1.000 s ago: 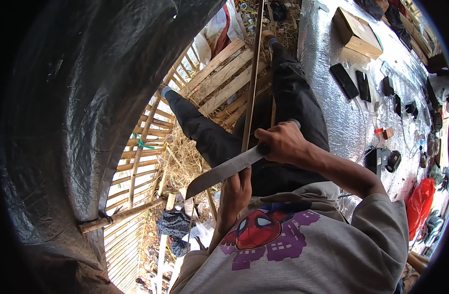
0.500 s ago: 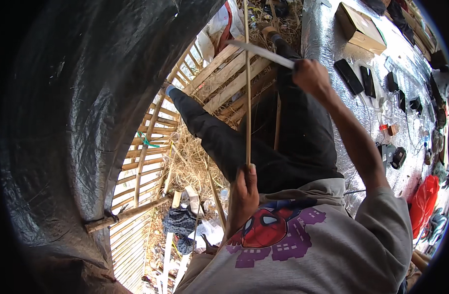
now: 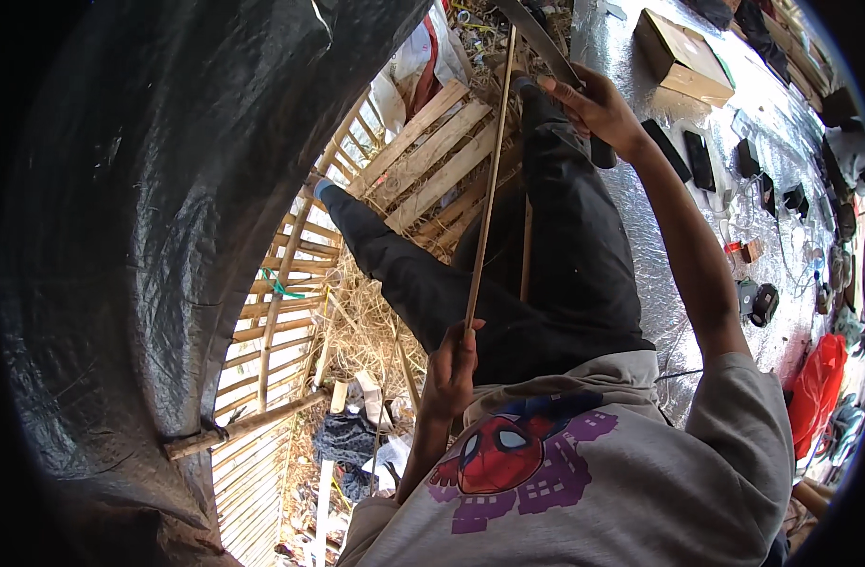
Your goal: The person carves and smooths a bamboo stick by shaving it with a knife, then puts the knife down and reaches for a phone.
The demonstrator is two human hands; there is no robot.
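My left hand (image 3: 451, 370) is closed around the near end of a long thin bamboo strip (image 3: 492, 180). The strip runs away from me over my lap, its far end leaning a little to the right. In my closed right hand (image 3: 599, 109) is a machete (image 3: 542, 41) with a dark handle, part of which shows below the fist. Its broad blade points away and to the left, over or beside the strip's far end; whether the two touch I cannot tell. The blade's tip is cut off by the picture's upper edge.
Wooden slats (image 3: 442, 161) lie beyond my spread legs, with straw (image 3: 361, 302) around. A black tarp (image 3: 168, 208) and bamboo lattice (image 3: 274, 321) stand left. On the silvery sheet (image 3: 673, 255) at right are a cardboard box (image 3: 689, 61), phones (image 3: 699, 161) and a red bag (image 3: 818, 387).
The machete has turned and risen, its blade now pointing farther away from me. The bamboo strip's far end has swung right, while my left hand has shifted slightly left and nearer to me.
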